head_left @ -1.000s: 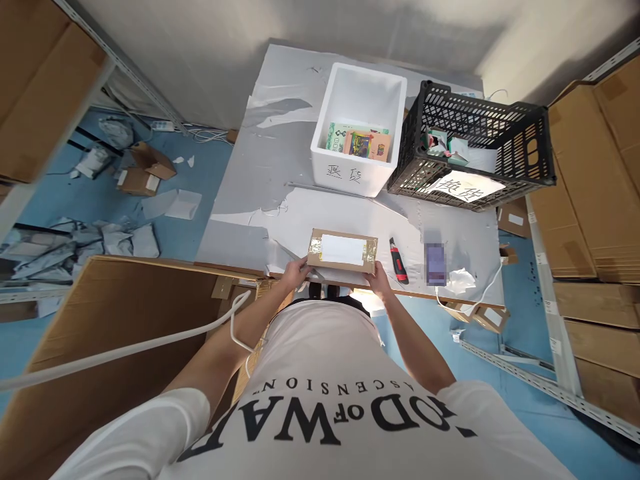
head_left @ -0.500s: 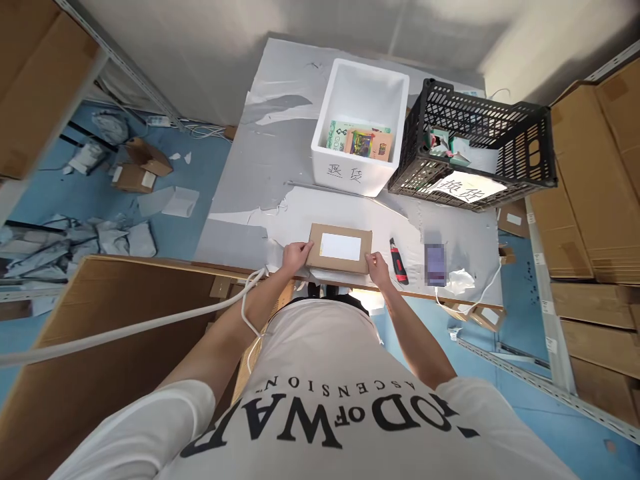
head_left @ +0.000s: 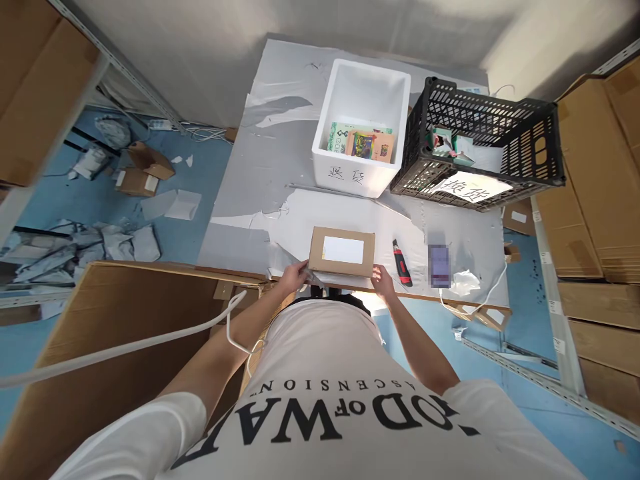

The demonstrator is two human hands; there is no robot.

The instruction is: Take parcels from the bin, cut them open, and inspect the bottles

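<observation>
A small brown cardboard box [head_left: 317, 250] with a white label [head_left: 343, 250] on top lies near the table's front edge. My left hand [head_left: 295, 276] is closed beside the box's front left corner, pinching what looks like a thin greyish plastic sheet [head_left: 311, 275] that runs along the corner. At the front right corner, my right hand [head_left: 383, 281] grips the box's edge with bent fingers; the fingertips are partly hidden. A red and black utility knife [head_left: 401, 264] lies to the right of that hand.
Behind the box, a white foam box [head_left: 360, 179] and a black plastic crate [head_left: 537, 190] hold printed packs. A phone [head_left: 439, 265] with a white cable lies at right on the table [head_left: 240, 220]. A large open carton [head_left: 150, 313] stands at my left.
My left hand has slid from the box's left side to its front left corner, where the thin sheet now shows. My right hand has lowered slightly along the right side.
</observation>
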